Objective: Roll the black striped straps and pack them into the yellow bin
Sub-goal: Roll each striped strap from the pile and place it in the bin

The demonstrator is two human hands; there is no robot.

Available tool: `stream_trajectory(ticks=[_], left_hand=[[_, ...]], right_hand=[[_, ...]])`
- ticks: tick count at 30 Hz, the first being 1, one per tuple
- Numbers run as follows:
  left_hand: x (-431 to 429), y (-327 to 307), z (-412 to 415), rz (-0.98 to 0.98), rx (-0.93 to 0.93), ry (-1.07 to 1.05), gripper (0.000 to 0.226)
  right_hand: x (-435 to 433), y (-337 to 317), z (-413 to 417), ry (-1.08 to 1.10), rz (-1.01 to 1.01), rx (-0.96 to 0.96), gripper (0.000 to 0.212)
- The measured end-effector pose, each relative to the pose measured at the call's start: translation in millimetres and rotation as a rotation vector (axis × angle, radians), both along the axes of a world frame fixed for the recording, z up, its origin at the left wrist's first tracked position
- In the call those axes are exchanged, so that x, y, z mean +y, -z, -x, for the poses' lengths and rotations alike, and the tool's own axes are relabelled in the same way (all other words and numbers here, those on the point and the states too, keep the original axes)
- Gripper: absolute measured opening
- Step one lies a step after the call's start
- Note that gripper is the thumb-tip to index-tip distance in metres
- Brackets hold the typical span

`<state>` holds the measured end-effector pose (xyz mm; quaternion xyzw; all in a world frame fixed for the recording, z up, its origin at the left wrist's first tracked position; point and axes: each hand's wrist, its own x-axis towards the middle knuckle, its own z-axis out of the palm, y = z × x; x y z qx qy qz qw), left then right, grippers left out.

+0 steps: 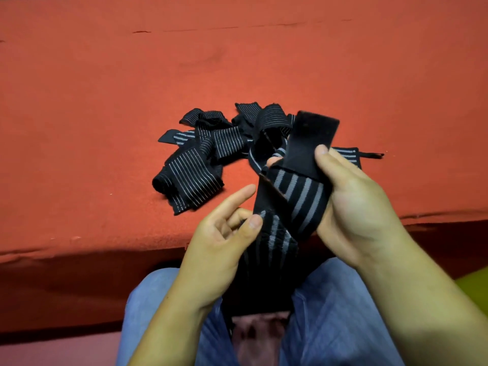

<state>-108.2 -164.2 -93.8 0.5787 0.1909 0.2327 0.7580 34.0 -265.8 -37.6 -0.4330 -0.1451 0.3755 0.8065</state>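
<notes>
- Near the front edge of the red cloth [105, 101], just above your lap, you hold one black striped strap [295, 191] up between both hands
- Your right hand [351, 207] grips the upper part of the strap: the thumb lies on the plain black end patch, the fingers curl round behind, and one fingertip shows at the strap's left edge
- That plain black end stands up past your right thumb, tilted a little to the right
- Your left hand [227, 233] pinches the lower part of the strap at its left edge, with the thumb tip on the striped face and a curled finger meeting it; the index finger is straight and points up toward the strap
- Below your left thumb the strap bunches up and hangs down between your knees, over your jeans [330, 313]
- The pile of straps [211, 149] lies loose and tangled on the red cloth, farther away and to the left of your hands; none of them is rolled
- One more striped end pokes out to the right from behind your right hand, flat on the cloth
- A yellow-green shape [475, 286] shows at the near right edge, mostly cut off, so I cannot tell what it is
</notes>
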Motion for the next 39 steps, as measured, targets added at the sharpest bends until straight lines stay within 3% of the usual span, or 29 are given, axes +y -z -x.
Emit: stream_trajectory(ticks=[5, 11, 15, 23, 39], left_hand=[[2, -3, -1, -0.056, -0.059, -0.08, 0.046], [-2, -18, -6, -0.115, -0.123, -0.236, 0.035], [-5, -20, -9, -0.191, -0.099, -0.264, 0.018], [-8, -22, -10, -0.229, -0.046, -0.276, 0.014], [-20, -20, -10, -0.582, 0.113, -0.469, 0.022]], right_hand=[[4, 9, 10, -0.027, 0.019, -0.042, 0.039], [3, 22, 18, -0.085, 0.186, -0.218, 0.033], [2, 24, 22, -0.164, 0.194, -0.127, 0.034], [-2, 19, 21, -0.237, 0.103, 0.09, 0.033], [-6, 19, 21, -0.258, 0.108, 0.124, 0.039]])
